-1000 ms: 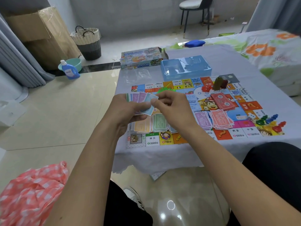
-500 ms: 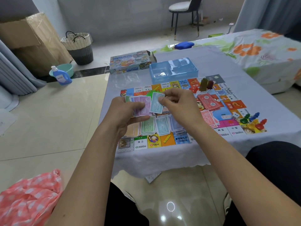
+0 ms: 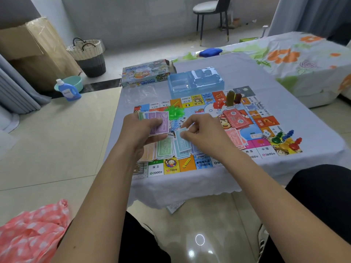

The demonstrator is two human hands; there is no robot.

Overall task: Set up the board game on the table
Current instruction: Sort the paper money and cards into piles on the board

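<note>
The colourful game board (image 3: 265, 120) lies flat on the cloth-covered table (image 3: 284, 95). My left hand (image 3: 141, 130) grips a fan of play-money notes (image 3: 158, 121), purple ones in front. My right hand (image 3: 202, 132) pinches a single blue note (image 3: 180, 133) just above the blue pile (image 3: 182, 147). Orange (image 3: 147, 153) and green (image 3: 164, 149) money piles sit beside it near the board's front edge. Red cards (image 3: 236, 118), a white die (image 3: 265, 134), coloured pawns (image 3: 286, 139), green pieces (image 3: 174, 112) and small houses (image 3: 232, 97) rest on the board.
A clear blue plastic tray (image 3: 195, 82) and the game box (image 3: 145, 74) stand at the table's far side. A detergent bottle (image 3: 67, 90), a basin, a basket (image 3: 89, 54) and a cardboard box sit on the floor at left. Pink checked cloth (image 3: 32, 230) lies near my left knee.
My right hand has drawn the blue note away from the fan in my left hand and lowered it toward the blue pile on the board.
</note>
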